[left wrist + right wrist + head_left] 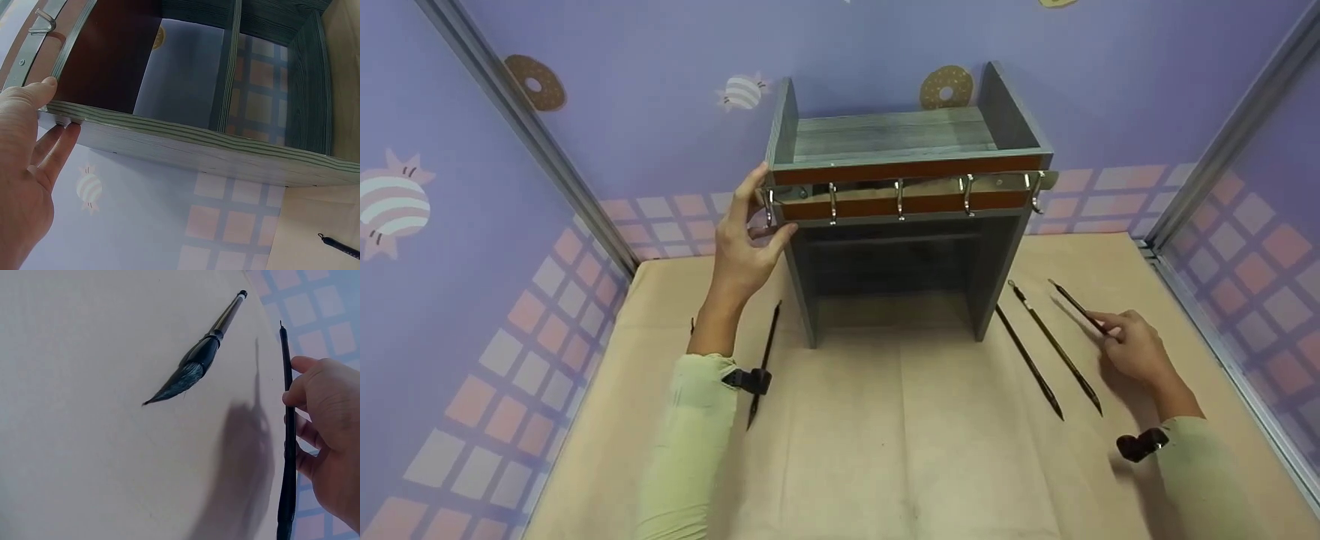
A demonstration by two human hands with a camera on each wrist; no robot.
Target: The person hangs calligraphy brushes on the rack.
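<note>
A grey wooden rack (900,195) stands upright at the back of the tabletop (885,450), open front toward the person, with a metal rail of hooks (900,196) running across its brown upper band, a placement that puts the hooks within easy reach of both arms. The left hand (746,236) grips the rack's left front corner at the level of that rail; in the left wrist view the thumb (39,90) lies over the edge of the side panel while the fingers (59,143) press its outer face, so the hand is clamped on the rack, seemingly to steady the tall, light frame against tipping or sliding. The right hand (1132,346) is low on the tabletop to the right, its fingers curled around the dark stem of a calligraphy brush (288,439), the rightmost of three, which in the right wrist view appears to be lifting slightly off the surface, though that is hard to be sure of. Two more brushes (1046,349) lie just to its left, roughly parallel and apart from each other, tips toward the person; their loop ends point at the rack. A fourth brush (765,360) lies by the left forearm, close beside the rack's left leg
</note>
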